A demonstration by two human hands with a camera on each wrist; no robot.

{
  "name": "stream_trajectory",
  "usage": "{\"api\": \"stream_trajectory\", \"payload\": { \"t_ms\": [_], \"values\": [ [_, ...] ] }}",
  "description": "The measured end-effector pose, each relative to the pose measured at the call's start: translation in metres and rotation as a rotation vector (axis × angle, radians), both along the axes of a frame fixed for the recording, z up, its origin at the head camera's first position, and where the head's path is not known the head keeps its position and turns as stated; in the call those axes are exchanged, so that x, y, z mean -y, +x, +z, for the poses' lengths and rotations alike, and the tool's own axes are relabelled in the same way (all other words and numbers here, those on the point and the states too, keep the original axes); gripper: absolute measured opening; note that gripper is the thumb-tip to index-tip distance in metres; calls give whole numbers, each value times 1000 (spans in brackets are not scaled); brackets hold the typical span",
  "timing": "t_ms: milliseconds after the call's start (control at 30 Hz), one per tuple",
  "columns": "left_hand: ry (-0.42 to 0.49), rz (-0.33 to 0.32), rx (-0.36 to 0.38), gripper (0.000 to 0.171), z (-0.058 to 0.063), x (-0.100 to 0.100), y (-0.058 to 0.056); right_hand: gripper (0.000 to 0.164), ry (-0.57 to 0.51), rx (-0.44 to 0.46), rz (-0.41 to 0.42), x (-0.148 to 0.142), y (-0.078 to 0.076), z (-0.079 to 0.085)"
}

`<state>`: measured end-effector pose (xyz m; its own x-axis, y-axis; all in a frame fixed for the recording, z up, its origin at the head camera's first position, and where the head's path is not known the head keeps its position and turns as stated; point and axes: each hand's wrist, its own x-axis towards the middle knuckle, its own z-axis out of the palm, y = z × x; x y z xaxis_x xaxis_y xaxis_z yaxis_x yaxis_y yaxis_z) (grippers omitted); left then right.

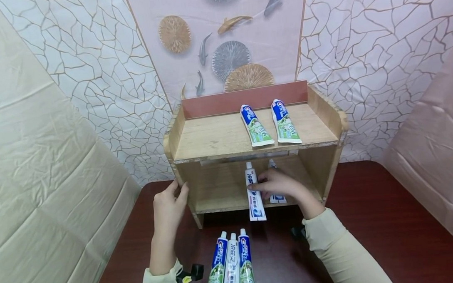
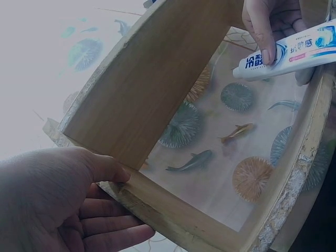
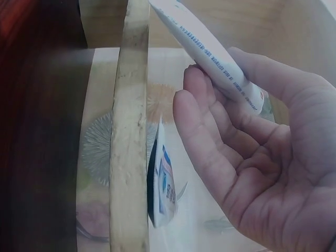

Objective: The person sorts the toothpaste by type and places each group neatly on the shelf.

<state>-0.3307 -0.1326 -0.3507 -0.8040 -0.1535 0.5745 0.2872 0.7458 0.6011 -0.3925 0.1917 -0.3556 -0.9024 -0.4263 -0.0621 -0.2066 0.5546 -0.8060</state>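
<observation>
My right hand (image 1: 278,183) pinches a white toothpaste tube (image 1: 256,203) between thumb and fingers at the front of the lower shelf, its cap towards the back. Another white toothpaste tube (image 1: 277,198) lies on that lower shelf, partly behind the hand. At the left side panel of the wooden shelf unit (image 1: 211,146), my left hand (image 2: 68,199) grips the edge, thumb on the inner side and fingers outside. Two blue-and-green toothpaste tubes lie side by side on the upper shelf, a left one (image 1: 256,128) and a right one (image 1: 286,125).
On the dark red table (image 1: 364,220), in front of the unit, lie a blue-and-green tube (image 1: 217,264), a white tube (image 1: 232,266) and another blue-and-green tube (image 1: 246,261) in a row. Patterned cloth (image 1: 108,75) hangs behind, with pale fabric panels at both sides.
</observation>
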Motion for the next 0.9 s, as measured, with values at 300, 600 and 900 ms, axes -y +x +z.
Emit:
{"api": "stream_trajectory", "payload": {
  "t_ms": [300,600,900],
  "values": [
    [10,6,34,25,1,0,0,33,5,10,-13,-2,-5,3],
    [13,0,30,25,0,0,-1,34,-14,20,-37,-4,-9,8],
    [15,6,23,24,0,0,0,35,10,3,-43,-4,-13,9]
  ]
}}
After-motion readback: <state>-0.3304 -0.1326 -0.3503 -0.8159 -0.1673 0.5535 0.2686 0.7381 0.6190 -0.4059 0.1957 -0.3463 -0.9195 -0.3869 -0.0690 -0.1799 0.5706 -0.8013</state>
